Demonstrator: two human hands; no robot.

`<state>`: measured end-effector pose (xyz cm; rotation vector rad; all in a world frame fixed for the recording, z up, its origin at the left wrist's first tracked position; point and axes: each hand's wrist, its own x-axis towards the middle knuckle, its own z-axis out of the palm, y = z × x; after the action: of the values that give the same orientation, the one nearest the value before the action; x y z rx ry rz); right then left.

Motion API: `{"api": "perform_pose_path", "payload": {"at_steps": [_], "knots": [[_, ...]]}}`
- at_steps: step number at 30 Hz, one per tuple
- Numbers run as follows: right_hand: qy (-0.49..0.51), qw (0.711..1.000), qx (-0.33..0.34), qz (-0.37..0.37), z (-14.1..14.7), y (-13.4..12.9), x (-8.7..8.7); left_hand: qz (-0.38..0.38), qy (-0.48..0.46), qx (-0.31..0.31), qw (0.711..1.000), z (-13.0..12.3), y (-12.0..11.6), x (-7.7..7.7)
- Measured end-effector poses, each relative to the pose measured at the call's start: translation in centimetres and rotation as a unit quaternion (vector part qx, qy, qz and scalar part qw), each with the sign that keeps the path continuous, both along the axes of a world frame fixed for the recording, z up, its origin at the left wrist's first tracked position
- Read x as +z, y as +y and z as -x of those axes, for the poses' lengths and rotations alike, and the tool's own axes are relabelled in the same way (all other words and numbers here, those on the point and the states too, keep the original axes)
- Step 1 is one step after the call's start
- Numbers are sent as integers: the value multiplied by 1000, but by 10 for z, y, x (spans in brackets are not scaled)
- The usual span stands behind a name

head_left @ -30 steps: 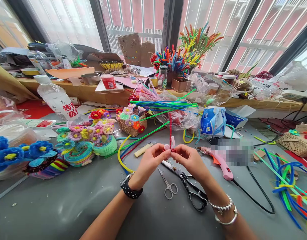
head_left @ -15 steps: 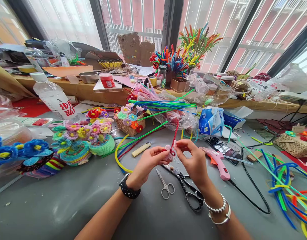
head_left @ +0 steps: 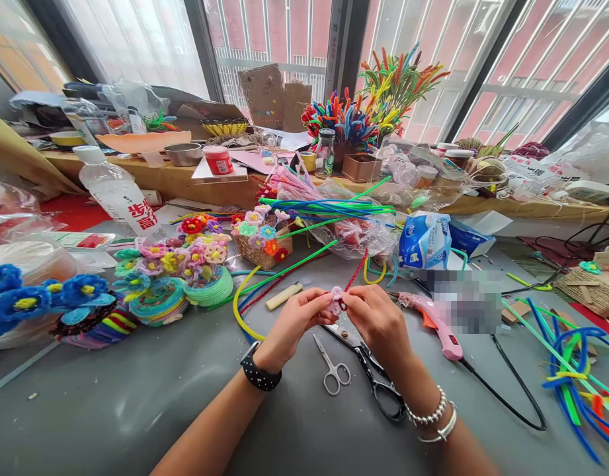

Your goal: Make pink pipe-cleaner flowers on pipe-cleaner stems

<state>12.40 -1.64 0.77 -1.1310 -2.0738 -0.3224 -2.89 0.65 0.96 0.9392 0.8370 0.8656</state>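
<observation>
My left hand [head_left: 295, 322] pinches a small pale pink pipe-cleaner flower [head_left: 336, 295] between thumb and fingers. Against its right side, the fingertips of my right hand [head_left: 378, 318] are closed on a glittery red pipe cleaner [head_left: 356, 270], whose free end sticks up and to the right. A bit of red also shows by the petals; the exact join is hidden by my fingers. Small scissors [head_left: 332, 370] lie on the grey table below my hands. Large black-handled scissors [head_left: 376, 377] lie partly under my right hand.
A pink glue gun [head_left: 440, 327] with its black cord lies to the right, near loose coloured pipe cleaners [head_left: 572, 370]. Pipe-cleaner flower pots [head_left: 209, 287] stand left, before a water bottle [head_left: 118, 195]. A cream-coloured stick [head_left: 284, 295] and a tissue pack [head_left: 424, 241] lie beyond.
My right hand has turned and moved closer to the flower, fingers now lower against it. The red pipe cleaner's free end has tilted further right. The view has shifted slightly.
</observation>
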Motion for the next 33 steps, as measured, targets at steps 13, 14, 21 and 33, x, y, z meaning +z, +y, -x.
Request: {"api": "perform_pose_path", "payload": {"at_steps": [13,14,21,33], "knots": [[87,994,46,38,4,0,-2,-21,1,20,1000,1,1,1],[129,989,42,59,4,0,-1,-16,-4,21,1000,2,1,2],[160,986,11,33,-2,3,0,48,-61,-13,997,4,3,0],[41,998,12,-50,-6,1,-7,43,-38,-14,998,3,0,3]]}}
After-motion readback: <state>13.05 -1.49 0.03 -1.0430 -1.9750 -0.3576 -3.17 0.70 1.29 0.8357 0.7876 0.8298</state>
